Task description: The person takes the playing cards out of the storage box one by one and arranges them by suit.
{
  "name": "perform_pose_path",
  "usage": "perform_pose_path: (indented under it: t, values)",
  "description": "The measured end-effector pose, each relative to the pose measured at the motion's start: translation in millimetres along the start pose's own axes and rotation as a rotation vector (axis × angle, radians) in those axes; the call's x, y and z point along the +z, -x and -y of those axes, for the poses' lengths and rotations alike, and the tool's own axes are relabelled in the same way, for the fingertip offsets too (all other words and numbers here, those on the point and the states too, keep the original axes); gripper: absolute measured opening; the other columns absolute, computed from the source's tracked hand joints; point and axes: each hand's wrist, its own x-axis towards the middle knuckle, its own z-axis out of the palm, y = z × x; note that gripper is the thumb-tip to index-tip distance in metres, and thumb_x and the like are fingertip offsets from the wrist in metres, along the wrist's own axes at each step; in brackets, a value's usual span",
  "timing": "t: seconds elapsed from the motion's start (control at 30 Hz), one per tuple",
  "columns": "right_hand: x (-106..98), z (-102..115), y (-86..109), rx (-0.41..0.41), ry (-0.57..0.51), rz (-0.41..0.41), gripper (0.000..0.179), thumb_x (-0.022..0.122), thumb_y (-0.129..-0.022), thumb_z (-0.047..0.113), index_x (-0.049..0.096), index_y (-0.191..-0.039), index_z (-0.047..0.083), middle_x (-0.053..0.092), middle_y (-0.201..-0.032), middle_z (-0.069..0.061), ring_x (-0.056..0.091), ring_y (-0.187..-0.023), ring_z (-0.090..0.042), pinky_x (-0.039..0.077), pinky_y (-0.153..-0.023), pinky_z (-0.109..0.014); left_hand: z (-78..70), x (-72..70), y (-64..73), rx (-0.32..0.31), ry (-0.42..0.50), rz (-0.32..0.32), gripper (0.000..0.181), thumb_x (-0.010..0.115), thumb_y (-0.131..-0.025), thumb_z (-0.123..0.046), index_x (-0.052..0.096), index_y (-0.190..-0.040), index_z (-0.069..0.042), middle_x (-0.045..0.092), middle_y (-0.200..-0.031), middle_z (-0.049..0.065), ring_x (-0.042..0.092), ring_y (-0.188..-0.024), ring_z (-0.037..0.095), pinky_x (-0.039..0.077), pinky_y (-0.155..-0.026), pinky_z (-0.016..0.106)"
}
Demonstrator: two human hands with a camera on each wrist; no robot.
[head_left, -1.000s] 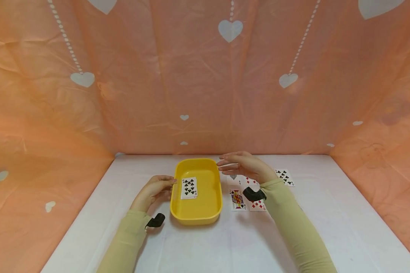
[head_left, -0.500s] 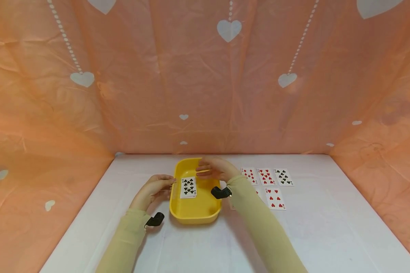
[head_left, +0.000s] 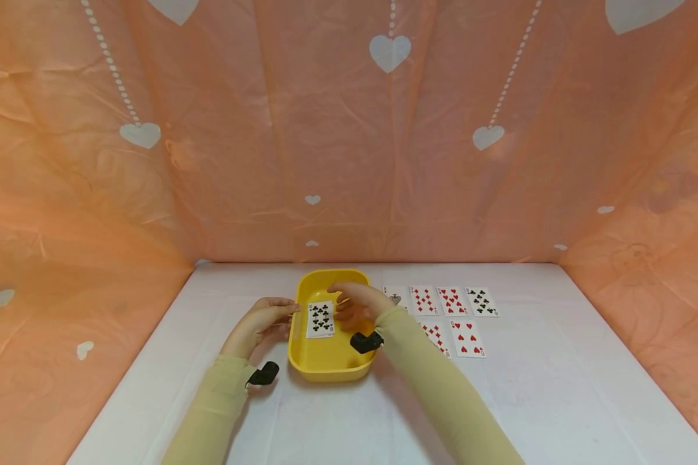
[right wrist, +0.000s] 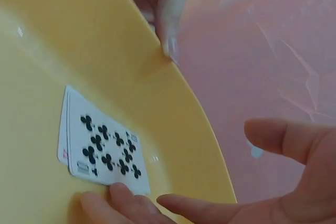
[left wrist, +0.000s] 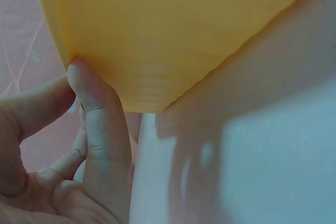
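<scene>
A yellow plastic tray (head_left: 329, 376) stands mid-table in the head view. At its left rim, my left hand (head_left: 260, 328) pinches the edge between thumb and finger; the left wrist view shows the fingertips on the yellow wall (left wrist: 157, 35). Inside lies a small stack of playing cards (head_left: 320, 320), a ten of clubs (right wrist: 107, 142) on top and a red-marked card peeking from below. My right hand (head_left: 359, 302) is inside the tray, fingertips at the stack's edge, thumb held apart, nothing gripped.
Face-up cards lie in two rows right of the tray, among them a nine of diamonds (head_left: 424, 301), a card of clubs (head_left: 483, 302) and a six of hearts (head_left: 468, 339). The right sleeve (head_left: 430, 381) covers part of the lower row. Orange cloth (head_left: 349, 129) walls the table.
My right hand has moved left from above the card rows into the tray, then slightly down beside the stack. My left hand stays on the rim.
</scene>
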Motion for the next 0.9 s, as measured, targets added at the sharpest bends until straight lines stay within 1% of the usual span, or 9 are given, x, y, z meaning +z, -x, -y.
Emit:
perform_pose_path:
  t: [0.13,0.23,0.37,0.5,0.6,0.67,0.7,0.83,0.9]
  values:
    - [4.9,0.9,0.0,0.030,-0.079,0.032,0.071,0.061,-0.089,0.033,0.033,-0.135,-0.013,0.043,-0.128,-0.030,0.048,-0.117,-0.043,0.044,-0.093,-0.056,0.0,0.0,-0.8,-0.005,0.003,-0.011,0.035,0.063,-0.092,-0.009,0.054,-0.117,0.014,0.067,-0.096,0.019,0.063,-0.074,0.015,0.054,-0.063,0.023]
    - [9.1,1.5,-0.1,0.045,-0.123,0.031,0.071,0.061,-0.089,0.032,0.032,-0.135,-0.014,0.042,-0.127,-0.031,0.046,-0.118,-0.044,0.043,-0.094,-0.057,0.4,0.4,-1.2,0.006,0.004,-0.008,0.036,0.062,-0.093,-0.009,0.053,-0.118,0.015,0.066,-0.099,0.021,0.063,-0.076,0.015,0.054,-0.063,0.023]
    - [12.6,1.7,-0.8,0.062,-0.157,0.026,0.071,0.062,-0.089,0.032,0.031,-0.135,-0.013,0.041,-0.125,-0.030,0.044,-0.118,-0.044,0.043,-0.095,-0.055,1.0,0.5,-0.5,0.021,0.000,-0.001,0.037,0.060,-0.093,-0.008,0.052,-0.119,0.017,0.066,-0.099,0.021,0.062,-0.076,0.015,0.053,-0.064,0.024]
    - [13.1,1.3,-2.5,0.080,-0.182,0.019,0.070,0.062,-0.089,0.031,0.031,-0.135,-0.012,0.041,-0.123,-0.029,0.044,-0.117,-0.042,0.043,-0.096,-0.052,1.6,0.0,0.0,0.013,-0.003,-0.009,0.036,0.061,-0.093,-0.010,0.052,-0.119,0.015,0.065,-0.101,0.021,0.063,-0.078,0.016,0.053,-0.065,0.024]
    - [12.2,0.2,-4.1,0.091,-0.193,0.014,0.067,0.062,-0.088,0.030,0.033,-0.133,-0.011,0.044,-0.118,-0.026,0.047,-0.111,-0.038,0.044,-0.096,-0.050,2.3,-0.3,-0.1,0.006,-0.004,-0.018,0.036,0.061,-0.093,-0.010,0.053,-0.118,0.014,0.065,-0.102,0.022,0.063,-0.079,0.016,0.053,-0.066,0.025]
    - [11.2,-1.2,-6.0,0.095,-0.194,0.013,0.064,0.062,-0.088,0.029,0.035,-0.131,-0.010,0.046,-0.113,-0.024,0.049,-0.105,-0.035,0.045,-0.095,-0.048,2.2,0.0,0.0,-0.007,0.006,-0.024,0.036,0.062,-0.093,-0.011,0.054,-0.118,0.013,0.065,-0.102,0.022,0.063,-0.078,0.017,0.054,-0.066,0.025]
    - [11.0,-1.8,-6.7,0.097,-0.191,0.013,0.062,0.062,-0.088,0.028,0.036,-0.129,-0.010,0.047,-0.110,-0.022,0.049,-0.102,-0.034,0.046,-0.094,-0.046,2.3,-0.2,0.1,-0.004,0.002,-0.021,0.036,0.062,-0.093,-0.011,0.054,-0.118,0.014,0.065,-0.103,0.023,0.063,-0.078,0.017,0.054,-0.067,0.026]
    - [11.2,-6.1,-12.7,0.087,-0.152,0.031,0.046,0.060,-0.089,0.023,0.045,-0.121,-0.007,0.051,-0.100,-0.015,0.052,-0.089,-0.026,0.050,-0.083,-0.036,2.1,-0.3,0.5,-0.004,-0.004,-0.024,0.036,0.062,-0.093,-0.011,0.054,-0.118,0.013,0.064,-0.104,0.023,0.063,-0.079,0.019,0.054,-0.067,0.027]
    - [12.0,-8.8,-15.8,0.072,-0.125,0.047,0.038,0.059,-0.091,0.018,0.050,-0.118,-0.006,0.055,-0.098,-0.013,0.054,-0.084,-0.023,0.049,-0.077,-0.031,2.3,-0.3,0.6,0.006,-0.014,-0.021,0.036,0.061,-0.093,-0.011,0.054,-0.118,0.014,0.065,-0.104,0.023,0.063,-0.081,0.019,0.053,-0.067,0.026]
